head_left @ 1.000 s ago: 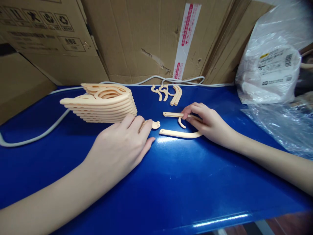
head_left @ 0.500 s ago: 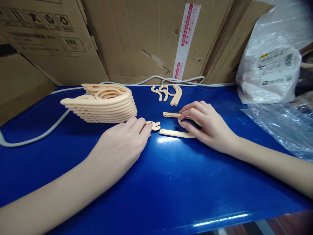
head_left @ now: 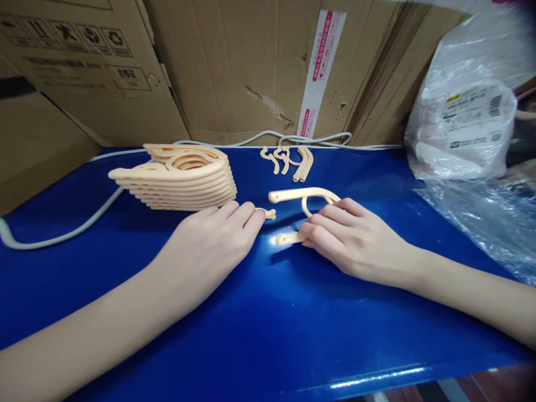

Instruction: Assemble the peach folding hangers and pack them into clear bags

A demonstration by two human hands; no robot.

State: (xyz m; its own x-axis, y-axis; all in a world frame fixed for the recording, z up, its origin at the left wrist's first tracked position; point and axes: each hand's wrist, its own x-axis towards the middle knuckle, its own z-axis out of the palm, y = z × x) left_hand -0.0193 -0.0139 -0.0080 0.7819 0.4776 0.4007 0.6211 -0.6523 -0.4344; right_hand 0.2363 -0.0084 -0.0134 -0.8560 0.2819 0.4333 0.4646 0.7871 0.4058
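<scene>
My left hand (head_left: pixel 224 237) is closed on a small cream plastic hanger hook (head_left: pixel 270 214); only its notched tip shows past my fingers. My right hand (head_left: pixel 355 240) is wrapped round cream hanger arms. One curved hanger arm (head_left: pixel 293 195) with a ring beside it sticks out above my fingers, the end of another (head_left: pixel 287 239) below them. Both ends point left toward the hook, apart from it. The arms look lifted off the blue table. Just beyond my left hand lies a stack of cream folded hangers (head_left: pixel 180 181).
Several loose cream hooks and curved arms (head_left: pixel 288 161) lie at the back of the blue table (head_left: pixel 293 335). A white cable (head_left: pixel 75 237) runs along the back and left. Cardboard boxes (head_left: pixel 234 67) stand behind; plastic-wrapped goods (head_left: pixel 460 123) sit at the right.
My right hand has closed round the hanger arms and raised them, tilting them. My left hand has shifted slightly right, and the hook in it has turned more edge-on.
</scene>
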